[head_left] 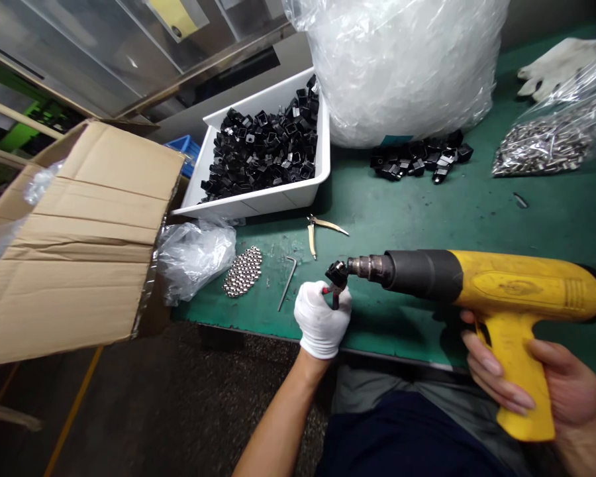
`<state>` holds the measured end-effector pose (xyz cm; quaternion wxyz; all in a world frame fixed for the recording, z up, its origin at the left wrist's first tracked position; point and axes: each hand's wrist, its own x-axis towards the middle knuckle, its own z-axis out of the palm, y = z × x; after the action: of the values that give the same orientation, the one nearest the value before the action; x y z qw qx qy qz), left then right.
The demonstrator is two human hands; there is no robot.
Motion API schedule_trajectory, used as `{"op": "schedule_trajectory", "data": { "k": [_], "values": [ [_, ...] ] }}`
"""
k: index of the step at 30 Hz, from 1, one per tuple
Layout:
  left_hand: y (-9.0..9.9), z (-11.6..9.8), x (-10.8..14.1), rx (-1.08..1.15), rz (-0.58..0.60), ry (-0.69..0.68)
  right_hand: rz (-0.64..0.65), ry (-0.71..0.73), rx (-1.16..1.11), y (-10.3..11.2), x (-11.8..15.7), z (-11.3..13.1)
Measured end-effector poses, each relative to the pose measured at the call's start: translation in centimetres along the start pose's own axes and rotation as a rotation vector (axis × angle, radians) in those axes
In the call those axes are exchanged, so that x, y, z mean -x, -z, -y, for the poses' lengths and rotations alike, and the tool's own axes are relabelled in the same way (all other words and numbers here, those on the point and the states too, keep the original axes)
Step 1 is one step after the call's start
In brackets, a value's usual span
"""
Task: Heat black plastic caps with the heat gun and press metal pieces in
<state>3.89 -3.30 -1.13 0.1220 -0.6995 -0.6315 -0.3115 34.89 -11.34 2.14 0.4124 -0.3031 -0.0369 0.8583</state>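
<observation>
Head view: left hand [322, 319] and right hand [526, 377] at the bench [407, 212];
gloved fingers [314, 298] gripped a black fitting [336, 275]; bare fingers [491, 377] gripped a yellow heat gun [516, 285], nozzle [370, 268] just beside it.

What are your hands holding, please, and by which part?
The right hand grips a heat gun's handle; the gloved left hand holds a black fitting by its stem.

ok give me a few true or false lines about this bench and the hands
The left hand wears a white glove and holds a small black part: true.
The right hand is bare and grips a yellow heat gun: true.
The white tub is full of silver balls: false, it holds black plastic parts.
The pliers lie inside the cardboard box: false, they lie on the green bench.
</observation>
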Motion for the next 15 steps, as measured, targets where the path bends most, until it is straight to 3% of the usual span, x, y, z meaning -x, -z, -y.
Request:
{"op": "schedule_trajectory", "data": {
  "k": [10,13,15],
  "values": [
    [-0.2,0.3,-0.1,-0.07,-0.017,-0.016,0.051,0.063,0.037,0.2,-0.5,-0.5],
    [0.0,0.3,-0.7,-0.069,0.003,-0.024,-0.147,0.257,0.222,-1.0,0.5,-0.7],
    [0.1,0.5,-1.1,-0.023,0.016,0.085,-0.35,0.441,0.419,-1.5,1.8,-0.1]
  ]
}}
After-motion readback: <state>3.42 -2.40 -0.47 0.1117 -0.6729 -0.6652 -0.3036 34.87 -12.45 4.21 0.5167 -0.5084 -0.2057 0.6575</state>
